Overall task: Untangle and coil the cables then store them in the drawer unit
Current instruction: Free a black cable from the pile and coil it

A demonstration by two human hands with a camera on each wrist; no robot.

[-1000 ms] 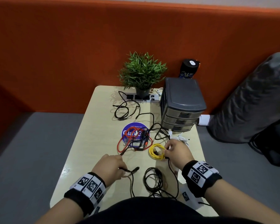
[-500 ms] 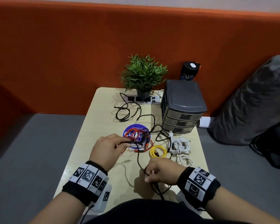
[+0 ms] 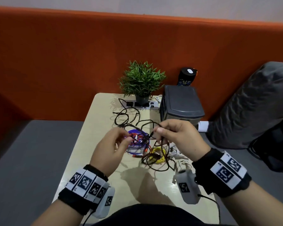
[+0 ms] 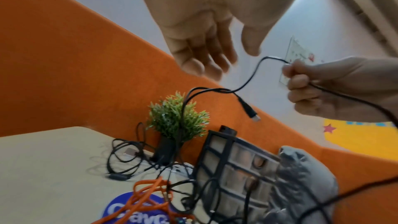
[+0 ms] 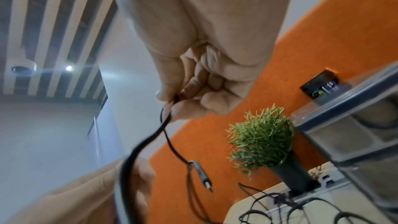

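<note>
black cable [image 3: 160, 168], yellow cable [image 3: 157, 156], orange wall [image 3: 72, 62]

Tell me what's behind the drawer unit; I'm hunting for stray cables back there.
Behind the drawer unit stands a dark cylinder with a printed pattern, against the orange panel. No cable shows there, but the unit hides the cylinder's base and the table behind it.

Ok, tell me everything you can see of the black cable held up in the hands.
The black cable is thin, round and flexible, rubbery-looking. The right hand pinches it above the table; in the left wrist view its fingers curl round it. A free end with a dark plug and small metal tip dangles below. The rest hangs down in loops toward the cable pile. The left hand is beside it; whether it touches is unclear.
</note>
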